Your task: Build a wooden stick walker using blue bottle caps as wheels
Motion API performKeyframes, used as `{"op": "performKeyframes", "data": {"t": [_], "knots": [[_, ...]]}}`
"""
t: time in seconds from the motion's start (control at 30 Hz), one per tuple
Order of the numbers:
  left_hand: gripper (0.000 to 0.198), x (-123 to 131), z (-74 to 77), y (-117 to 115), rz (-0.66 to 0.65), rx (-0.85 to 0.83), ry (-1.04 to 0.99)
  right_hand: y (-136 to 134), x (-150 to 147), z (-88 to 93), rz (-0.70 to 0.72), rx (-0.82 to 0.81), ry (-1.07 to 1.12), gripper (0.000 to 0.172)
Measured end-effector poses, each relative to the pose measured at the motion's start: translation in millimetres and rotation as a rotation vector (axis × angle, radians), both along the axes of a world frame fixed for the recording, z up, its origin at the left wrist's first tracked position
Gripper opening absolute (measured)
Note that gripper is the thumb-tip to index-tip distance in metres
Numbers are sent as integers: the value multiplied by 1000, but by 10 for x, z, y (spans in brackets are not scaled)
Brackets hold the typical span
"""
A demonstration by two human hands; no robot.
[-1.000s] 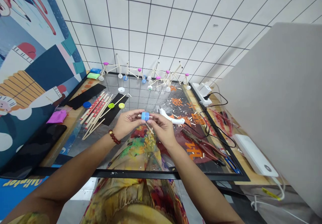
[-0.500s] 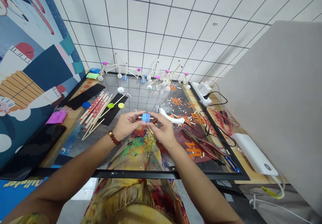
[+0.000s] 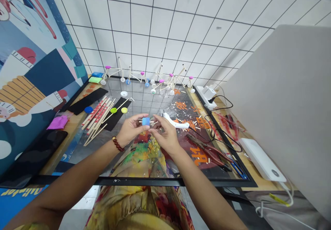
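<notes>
In front of my body, my left hand (image 3: 131, 129) pinches a pair of blue bottle caps (image 3: 146, 121) between thumb and fingers. The caps seem pressed face to face, and a short wooden stick pokes out on both sides. Just right of them is my right hand (image 3: 165, 132), its thumb and index finger apart around the stick's right end; whether they touch it I cannot tell. Behind this hand lies a white hot glue gun (image 3: 178, 124). To the left, wooden chopsticks (image 3: 97, 118), some in red-and-white wrappers, lie in a loose bundle.
Several stick-and-cap frames (image 3: 161, 81) stand along the back wall. Pliers (image 3: 207, 149) and a power strip (image 3: 205, 95) are on the right, with cables between. Loose caps (image 3: 124, 110) lie near black strips (image 3: 116, 114). A phone (image 3: 38, 154) rests at the left edge.
The blue caps have shifted slightly left with my left hand. My right thumb and index finger have come away from the caps and spread apart.
</notes>
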State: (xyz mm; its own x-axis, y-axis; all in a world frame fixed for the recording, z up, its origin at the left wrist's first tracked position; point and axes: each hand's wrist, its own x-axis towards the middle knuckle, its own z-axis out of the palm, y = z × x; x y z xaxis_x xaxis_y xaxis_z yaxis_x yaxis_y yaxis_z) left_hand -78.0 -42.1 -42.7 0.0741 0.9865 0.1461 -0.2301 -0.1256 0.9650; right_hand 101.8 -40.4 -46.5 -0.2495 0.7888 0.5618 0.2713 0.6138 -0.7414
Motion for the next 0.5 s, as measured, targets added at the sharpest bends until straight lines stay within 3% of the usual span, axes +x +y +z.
{"op": "performKeyframes", "data": {"t": [0.07, 0.2, 0.4, 0.5], "knots": [[56, -23, -3, 23, 31, -21, -3, 11, 2, 7, -28, 14, 1, 40], [63, -35, 5, 42, 48, -9, 10, 28, -12, 5, -56, 41, -10, 15], [61, 26, 4, -4, 35, -14, -36, 21, -53, -72, -118, -88, 30, 17], [53, 18, 1, -6, 22, -44, -80, 2, -53, -63, -68, -45, 1, 13]]}}
